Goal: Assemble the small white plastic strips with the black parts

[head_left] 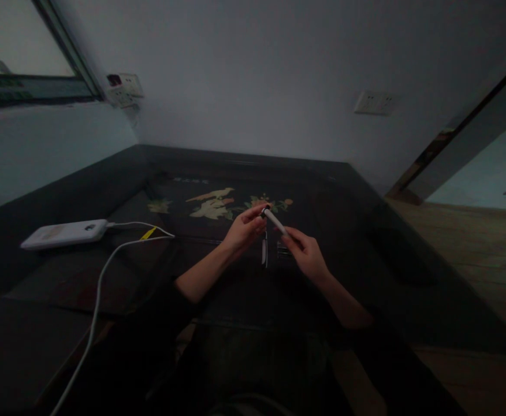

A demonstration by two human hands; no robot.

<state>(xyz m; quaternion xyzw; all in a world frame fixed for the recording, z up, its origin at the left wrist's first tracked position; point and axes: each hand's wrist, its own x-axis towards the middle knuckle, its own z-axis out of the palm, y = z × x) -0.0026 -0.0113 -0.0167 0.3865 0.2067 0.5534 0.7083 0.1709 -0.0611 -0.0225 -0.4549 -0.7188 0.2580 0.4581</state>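
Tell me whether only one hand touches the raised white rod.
No: the left hand holds the white rod by its dark end, the right hand by the other.

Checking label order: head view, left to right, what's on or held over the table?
White device → yellow cable tag → left hand → white stick-like object → right hand.

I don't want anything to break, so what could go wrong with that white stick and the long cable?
The left hand and right hand hold the thin white stick above the dark table, so it might slip and drop.

The long cable plugged into the white device runs near the left sleeve, so an arm could snag it and tug the device.
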